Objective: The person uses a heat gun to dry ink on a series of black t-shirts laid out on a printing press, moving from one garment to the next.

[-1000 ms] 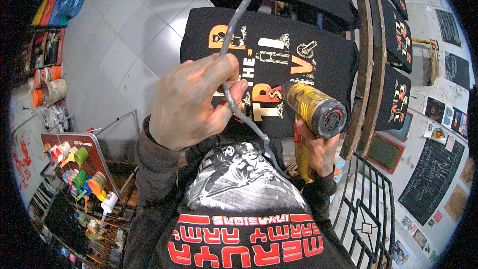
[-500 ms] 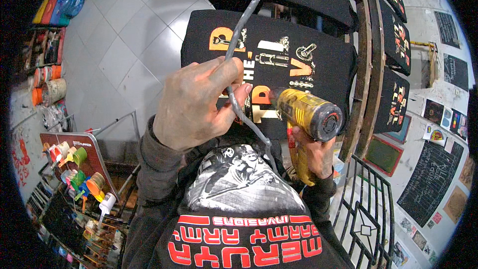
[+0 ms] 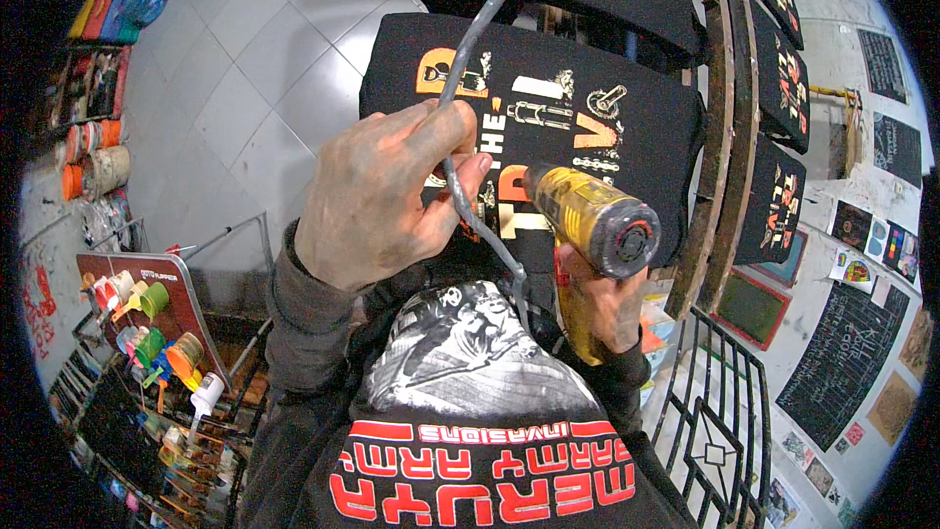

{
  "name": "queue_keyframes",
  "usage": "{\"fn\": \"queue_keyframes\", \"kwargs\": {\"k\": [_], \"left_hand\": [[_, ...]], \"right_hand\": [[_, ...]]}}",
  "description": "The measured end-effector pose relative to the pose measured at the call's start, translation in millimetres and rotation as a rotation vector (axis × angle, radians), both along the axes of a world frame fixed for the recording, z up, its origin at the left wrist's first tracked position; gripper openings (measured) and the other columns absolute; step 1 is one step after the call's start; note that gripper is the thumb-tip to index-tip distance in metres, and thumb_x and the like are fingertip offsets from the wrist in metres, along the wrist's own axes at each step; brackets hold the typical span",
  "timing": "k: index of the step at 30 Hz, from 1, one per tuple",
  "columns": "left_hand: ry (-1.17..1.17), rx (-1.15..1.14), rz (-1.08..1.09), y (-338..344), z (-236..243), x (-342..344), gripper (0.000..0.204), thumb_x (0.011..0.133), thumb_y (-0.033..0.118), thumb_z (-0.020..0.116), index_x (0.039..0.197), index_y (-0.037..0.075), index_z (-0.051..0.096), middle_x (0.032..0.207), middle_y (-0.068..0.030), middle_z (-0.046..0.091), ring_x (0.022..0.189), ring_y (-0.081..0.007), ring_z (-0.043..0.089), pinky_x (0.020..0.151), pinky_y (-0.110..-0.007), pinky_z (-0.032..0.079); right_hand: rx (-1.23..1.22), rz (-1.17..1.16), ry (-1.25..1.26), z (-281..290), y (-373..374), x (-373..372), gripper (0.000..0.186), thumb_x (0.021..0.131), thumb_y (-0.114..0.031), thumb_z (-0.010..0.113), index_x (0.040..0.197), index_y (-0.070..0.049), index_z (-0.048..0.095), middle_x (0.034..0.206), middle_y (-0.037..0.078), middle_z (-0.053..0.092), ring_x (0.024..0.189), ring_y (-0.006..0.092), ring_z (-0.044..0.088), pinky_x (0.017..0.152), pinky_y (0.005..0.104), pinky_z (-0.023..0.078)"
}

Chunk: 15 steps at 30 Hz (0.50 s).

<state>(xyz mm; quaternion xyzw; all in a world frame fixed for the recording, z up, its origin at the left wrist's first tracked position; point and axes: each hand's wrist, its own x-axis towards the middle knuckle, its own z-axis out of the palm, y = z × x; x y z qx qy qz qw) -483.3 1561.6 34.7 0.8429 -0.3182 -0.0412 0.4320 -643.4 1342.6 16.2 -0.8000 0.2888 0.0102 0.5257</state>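
A yellow heat gun (image 3: 587,208) with a dark round rear end is gripped by its handle in my right hand (image 3: 605,302). Its nozzle points away from me, over the orange and white print of a black T-shirt (image 3: 646,103) stretched flat in front of me. I cannot tell whether the nozzle touches the cloth. My left hand (image 3: 382,191) is closed round a thick grey cable (image 3: 480,27), pinching it between thumb and fingers above the shirt's near left part. The cable runs up past the far edge of view and down toward my body, where its end is hidden.
Another printed black shirt (image 3: 548,0) lies beyond. Wooden rails (image 3: 727,137) run along the right, with more shirts past them. A black metal grille (image 3: 710,411) stands at lower right. Paint-coloured cups (image 3: 186,358) crowd a red-brown board (image 3: 162,279) on the left.
The heat gun and my right hand have shifted slightly left, and the tool has tilted a little. My left hand keeps its grip on the cable, nearly unmoved.
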Motion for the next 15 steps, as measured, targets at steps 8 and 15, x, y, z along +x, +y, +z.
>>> {"fn": "queue_keyframes", "kwargs": {"k": [8,15], "left_hand": [[-0.041,-0.046,0.007,-4,-6,-5,0.022,0.084,0.013,0.074,0.082,0.006,0.053,0.068,-0.0098,0.058,0.058,-0.0272,0.06,0.053,-0.037,0.046],[-0.064,-0.033,0.023,1,-7,-4,0.024,0.084,0.017,0.075,0.082,0.006,0.053,0.067,-0.0099,0.056,0.056,-0.0279,0.057,0.052,-0.037,0.044]], "right_hand": [[0.081,-0.01,0.02,-18,-2,-8,0.057,0.078,-0.017,0.079,0.127,0.001,0.054,0.113,0.013,0.067,0.099,0.0224,0.065,0.088,0.0346,0.052],[-0.137,0.145,-0.082,-9,-2,3,0.055,0.078,-0.013,0.08,0.125,0.001,0.055,0.113,0.015,0.067,0.1,0.025,0.066,0.087,0.0348,0.052]]}}
